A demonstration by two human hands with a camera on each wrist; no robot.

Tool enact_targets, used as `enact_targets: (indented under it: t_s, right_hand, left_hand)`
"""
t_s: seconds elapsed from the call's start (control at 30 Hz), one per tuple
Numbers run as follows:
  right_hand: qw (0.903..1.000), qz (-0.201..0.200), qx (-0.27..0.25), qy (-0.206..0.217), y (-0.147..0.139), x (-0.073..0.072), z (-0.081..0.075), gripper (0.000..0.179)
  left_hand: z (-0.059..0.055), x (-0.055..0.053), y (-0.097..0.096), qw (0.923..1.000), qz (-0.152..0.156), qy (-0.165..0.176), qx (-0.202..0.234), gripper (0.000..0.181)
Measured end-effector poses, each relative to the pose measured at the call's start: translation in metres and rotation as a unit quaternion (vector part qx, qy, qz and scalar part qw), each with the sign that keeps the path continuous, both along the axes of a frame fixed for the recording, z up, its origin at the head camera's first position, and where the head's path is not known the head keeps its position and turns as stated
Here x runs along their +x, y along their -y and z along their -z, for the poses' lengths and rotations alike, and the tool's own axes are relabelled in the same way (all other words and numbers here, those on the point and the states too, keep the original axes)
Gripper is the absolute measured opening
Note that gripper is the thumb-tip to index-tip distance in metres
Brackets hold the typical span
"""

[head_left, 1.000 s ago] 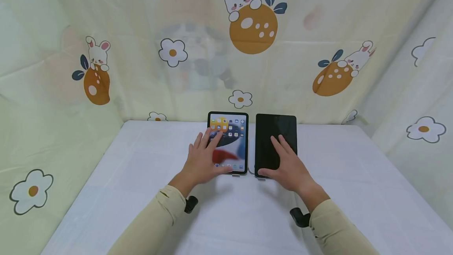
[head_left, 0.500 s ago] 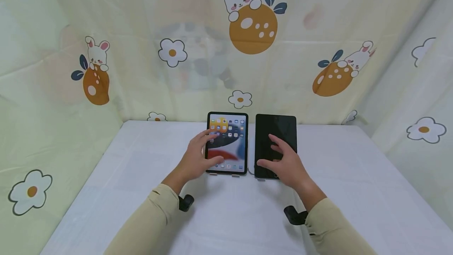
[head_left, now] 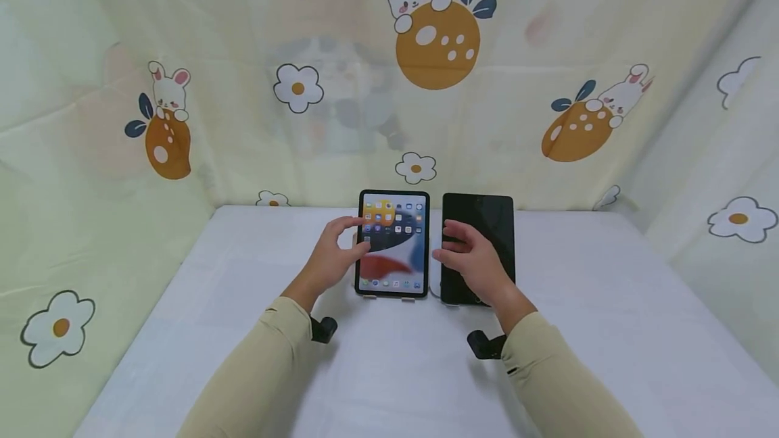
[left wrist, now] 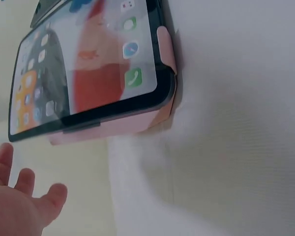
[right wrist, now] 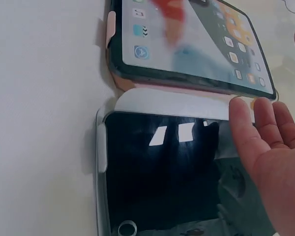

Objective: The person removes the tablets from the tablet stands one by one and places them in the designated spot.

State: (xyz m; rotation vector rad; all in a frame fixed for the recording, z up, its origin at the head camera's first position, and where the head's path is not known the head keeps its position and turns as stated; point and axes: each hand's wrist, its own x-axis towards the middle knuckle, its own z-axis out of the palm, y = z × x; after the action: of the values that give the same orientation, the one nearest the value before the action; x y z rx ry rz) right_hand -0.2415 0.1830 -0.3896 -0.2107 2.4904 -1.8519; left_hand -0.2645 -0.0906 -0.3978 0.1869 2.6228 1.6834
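Note:
Two tablets stand side by side at the back of the table. The lit tablet [head_left: 398,269] shows a home screen of icons and leans on a pink stand [left wrist: 123,125], seen in the left wrist view. To its right, the dark tablet [head_left: 487,222] has a black screen with a round button [right wrist: 127,228] and rests in a pale stand [right wrist: 102,147]. My left hand [head_left: 328,259] is at the lit tablet's left edge, thumb and fingers spread apart. My right hand [head_left: 477,265] hovers before the dark tablet, fingertips by the gap between the two tablets, holding nothing.
A white cloth covers the table [head_left: 389,370]. Behind and at both sides hangs a pale curtain [head_left: 243,140] printed with rabbits and flowers. Small black wrist devices [head_left: 485,345] sit at both cuffs.
Both hands have lifted from in front of the screens. My left hand has moved left to the lit tablet's edge; my right hand has shifted left and up toward the gap. The tablets have stayed put.

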Motion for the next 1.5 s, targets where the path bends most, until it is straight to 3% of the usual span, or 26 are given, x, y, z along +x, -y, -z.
enact_targets:
  t_s: [0.23, 0.47, 0.63, 1.03, 1.37, 1.5]
  right_hand:
    - [0.9998, -0.003, -0.02, 0.007, 0.013, -0.013, -0.004, 0.059]
    - [0.9999, 0.006, -0.002, 0.014, 0.024, -0.022, -0.008, 0.06]
    - [0.9997, 0.012, 0.003, 0.022, 0.026, -0.027, -0.012, 0.06]
    - [0.999, 0.008, 0.022, 0.037, 0.031, -0.042, -0.019, 0.06]
    - [0.9986, 0.023, 0.006, 0.047, 0.034, -0.048, -0.014, 0.058]
    - [0.9986, 0.028, -0.007, 0.046, 0.036, -0.05, -0.015, 0.057]
  left_hand:
    - [0.002, -0.016, -0.003, 0.9982, -0.015, 0.039, 0.042, 0.046]
    - [0.009, -0.027, -0.005, 0.9941, -0.021, 0.075, 0.076, 0.045]
    - [0.009, -0.031, -0.008, 0.9924, -0.013, 0.081, 0.092, 0.043]
    - [-0.004, -0.041, -0.014, 0.9864, 0.013, 0.111, 0.12, 0.041]
    - [0.0, -0.046, -0.024, 0.9825, 0.025, 0.112, 0.147, 0.041]
    - [0.001, -0.049, -0.024, 0.984, 0.025, 0.11, 0.138, 0.041]
